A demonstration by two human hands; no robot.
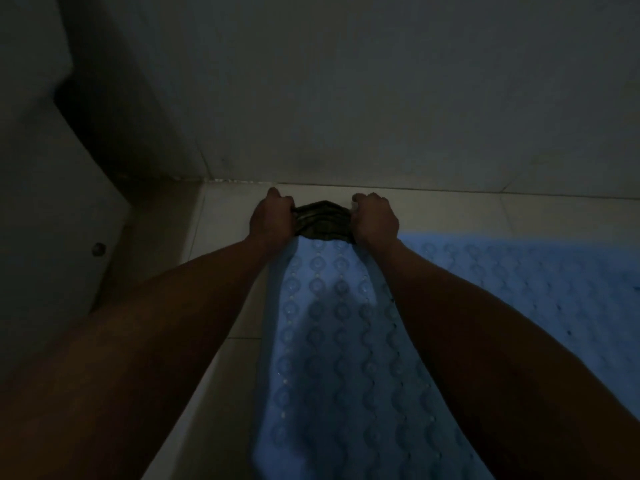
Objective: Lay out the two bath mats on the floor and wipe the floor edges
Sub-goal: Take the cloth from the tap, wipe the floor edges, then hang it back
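Dimly lit, the pale tiled floor meets the grey wall just ahead of me. Two light-blue textured rubber bath mats lie flat — one running between my forearms, the other to its right. My left hand and right hand each grip an end of a dark bunched cloth at the mat's far end. I'd keep it pressed into the wall joint and sweep along — the white fixture crowds the left corner.

Very dim, grainy frame, soft focus, wide-angle bending at edges, arm shadow on blue mat
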